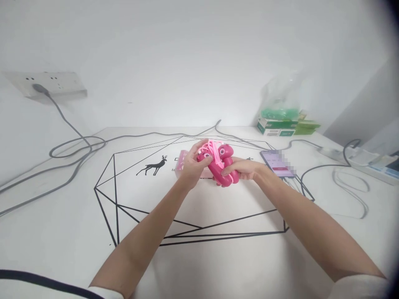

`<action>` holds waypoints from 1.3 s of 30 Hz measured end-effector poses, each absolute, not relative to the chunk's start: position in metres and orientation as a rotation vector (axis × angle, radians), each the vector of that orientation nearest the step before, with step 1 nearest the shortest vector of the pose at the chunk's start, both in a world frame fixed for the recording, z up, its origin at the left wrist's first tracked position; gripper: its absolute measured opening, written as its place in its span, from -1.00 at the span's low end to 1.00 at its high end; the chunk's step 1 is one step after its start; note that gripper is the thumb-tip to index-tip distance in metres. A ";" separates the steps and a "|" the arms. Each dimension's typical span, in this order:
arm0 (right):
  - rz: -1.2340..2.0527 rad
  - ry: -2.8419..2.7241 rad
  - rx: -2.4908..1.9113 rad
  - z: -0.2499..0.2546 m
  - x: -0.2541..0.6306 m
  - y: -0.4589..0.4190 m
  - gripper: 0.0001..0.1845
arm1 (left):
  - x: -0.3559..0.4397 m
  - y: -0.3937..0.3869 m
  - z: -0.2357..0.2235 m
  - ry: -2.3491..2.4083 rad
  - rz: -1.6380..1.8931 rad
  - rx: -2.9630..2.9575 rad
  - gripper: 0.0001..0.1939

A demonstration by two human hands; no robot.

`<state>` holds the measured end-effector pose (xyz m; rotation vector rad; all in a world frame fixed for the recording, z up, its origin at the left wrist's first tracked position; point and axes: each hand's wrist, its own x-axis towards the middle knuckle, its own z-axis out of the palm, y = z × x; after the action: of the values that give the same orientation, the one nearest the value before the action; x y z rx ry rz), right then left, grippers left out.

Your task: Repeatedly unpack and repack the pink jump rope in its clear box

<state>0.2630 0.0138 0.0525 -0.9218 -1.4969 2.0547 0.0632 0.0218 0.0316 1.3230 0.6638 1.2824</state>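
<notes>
The left hand (190, 167) of a person grips one side of a glossy pink bundle (229, 178), thumb pressed across its front beside a printed eye, while the right hand (245, 168) clasps the lower right side, its thumb also laid over the front. The bundle is held up over the middle of a white table (218, 270), with loops of lighter pink cord (213, 148) gathered around its rounded, deep-pink parts. Just behind the left hand, partly hidden, sits a pink box (181, 160).

Black lines form an angular frame across the tabletop, with a printed deer (152, 167) to the left of the hands. A phone (278, 163) with a lit screen, partly pixelated, lies beyond the right forearm. In the far right corner, a clear and green plastic bag (280, 104) rests on green-and-white boxes (277, 126). At the right edge lies a white power strip (333, 153). A gray cable (67, 120) runs from a wall socket (67, 83) at left, looping onto the table.
</notes>
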 end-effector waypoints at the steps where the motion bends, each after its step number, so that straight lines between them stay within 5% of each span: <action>1: 2.066 -1.518 -0.951 0.053 0.268 0.017 -0.65 | 0.066 0.020 0.030 0.666 1.270 1.293 -0.33; 8: 2.178 -1.764 -1.094 0.070 0.296 0.038 -0.61 | 0.063 0.014 0.035 0.644 0.949 1.340 -0.11; 16: 2.164 -1.701 -1.423 0.076 0.308 0.055 -0.59 | 0.052 0.044 0.075 0.686 0.733 2.123 0.02; 26: 2.179 -1.823 -1.382 0.083 0.290 0.063 -0.57 | 0.070 0.055 0.062 0.827 0.753 1.838 -0.45; 31: 2.149 -1.817 -1.372 0.088 0.288 0.067 -0.55 | 0.067 0.048 0.059 0.750 0.695 1.571 -0.40; 39: 2.049 -1.730 -1.255 0.089 0.294 0.070 -0.40 | 0.078 0.047 0.039 1.020 1.093 1.425 -0.52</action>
<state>0.2942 0.0702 0.0892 -1.2549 -1.7300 2.0489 0.0775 0.0468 0.0393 1.4246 1.0197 1.0927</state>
